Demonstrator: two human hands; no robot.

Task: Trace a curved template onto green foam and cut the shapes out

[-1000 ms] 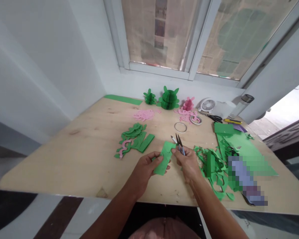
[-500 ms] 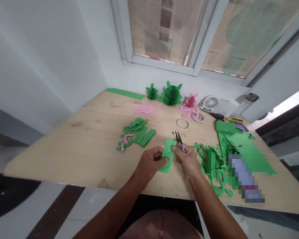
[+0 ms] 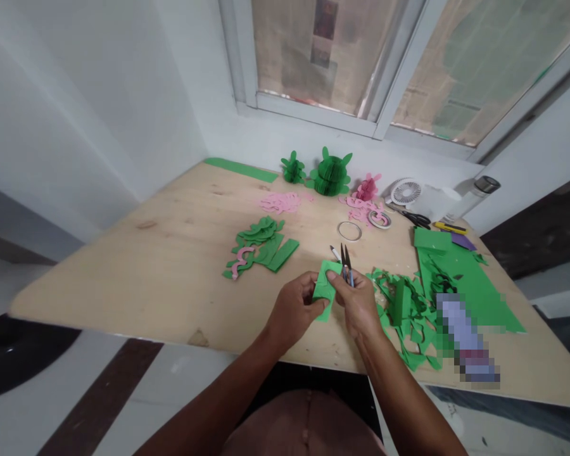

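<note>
A green paper piece [image 3: 323, 307] with a drawn outline is held upright above the table's front part. My left hand [image 3: 297, 310] grips its left and lower side. My right hand [image 3: 358, 301] pinches its upper right with the thumb and also holds small scissors [image 3: 346, 263], blades slightly apart and pointing away from me. A white pen [image 3: 335, 252] lies just behind the paper. To the left are stacked green cutouts [image 3: 261, 229], with a pink wavy strip [image 3: 240, 261] on them. Green scraps [image 3: 413, 316] are heaped beside my right hand.
Along the wall stand green paper figures [image 3: 331, 174] and a pink one [image 3: 368, 188]. Further right are a fan [image 3: 405, 192], black scissors [image 3: 417, 219], a yellow cutter [image 3: 449, 227], a bottle [image 3: 475, 193] and green sheets [image 3: 489, 291]. Tape rings [image 3: 349, 231] lie mid-table.
The green paper has tilted slightly, and my right thumb lies further over its upper part. The scissors point more directly away from me. The view has shifted slightly.
</note>
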